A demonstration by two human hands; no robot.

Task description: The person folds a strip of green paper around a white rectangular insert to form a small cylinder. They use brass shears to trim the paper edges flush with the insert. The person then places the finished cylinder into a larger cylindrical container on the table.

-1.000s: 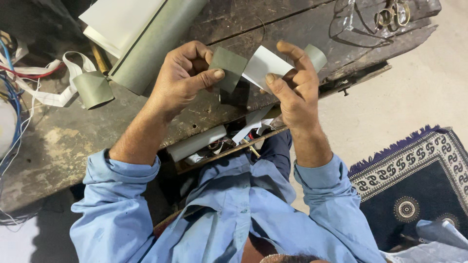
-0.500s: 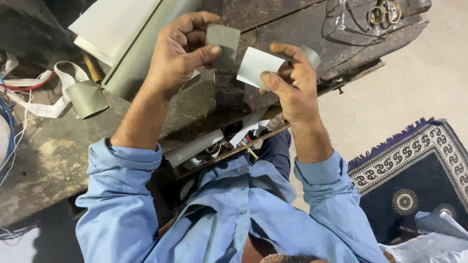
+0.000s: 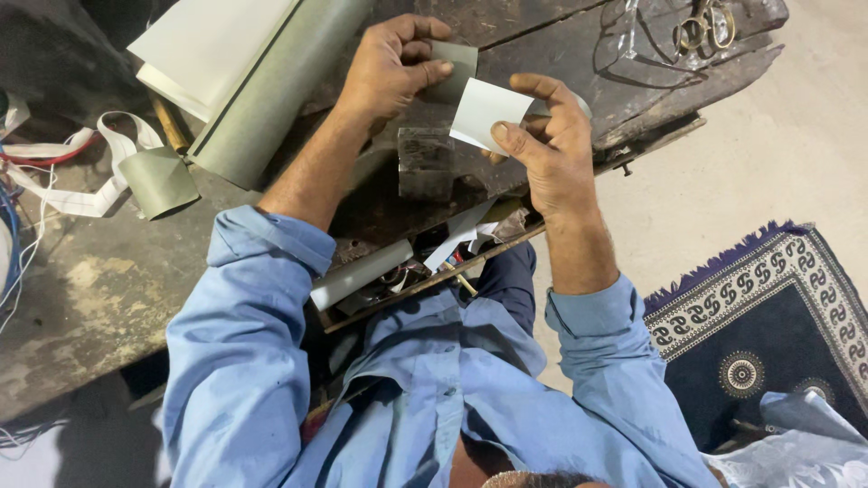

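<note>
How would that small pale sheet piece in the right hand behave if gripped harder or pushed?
The small pale rectangular sheet piece probably is thin and light: the right hand holds it by thumb and fingers alone. It looks fairly stiff, standing flat without drooping. Pushed, it would likely bend or crease, like the grey-green piece curved in the left hand.

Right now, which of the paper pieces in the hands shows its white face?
The rectangular piece pinched in the right hand; the left hand holds a grey-green piece.
</note>
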